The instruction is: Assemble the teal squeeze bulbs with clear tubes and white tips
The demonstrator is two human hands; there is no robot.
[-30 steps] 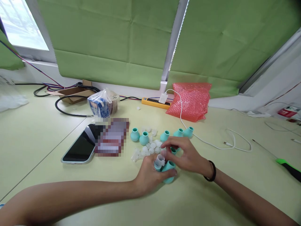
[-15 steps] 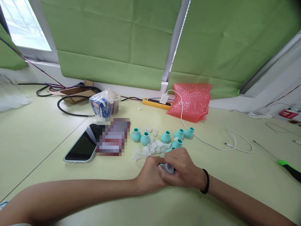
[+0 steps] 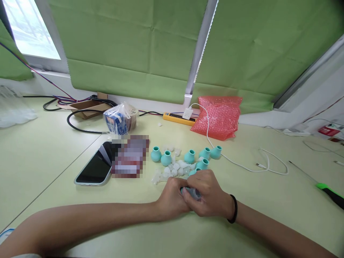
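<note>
My left hand and my right hand are closed together around one small teal bulb-shaped piece with a clear plastic cap on it, low over the pale table. Just beyond my fingers lie several more teal bulbs and a heap of small clear caps. Most of the held piece is hidden by my fingers. A black band circles my right wrist.
A phone and a blurred card lie to the left. Farther back are a bagged box, a cardboard piece with black cables, a yellow power strip, pink bubble wrap and a white cable. A green-handled tool lies right.
My right hand came down from above the caps onto the teal piece in my left hand, and both hands now press together around it.
</note>
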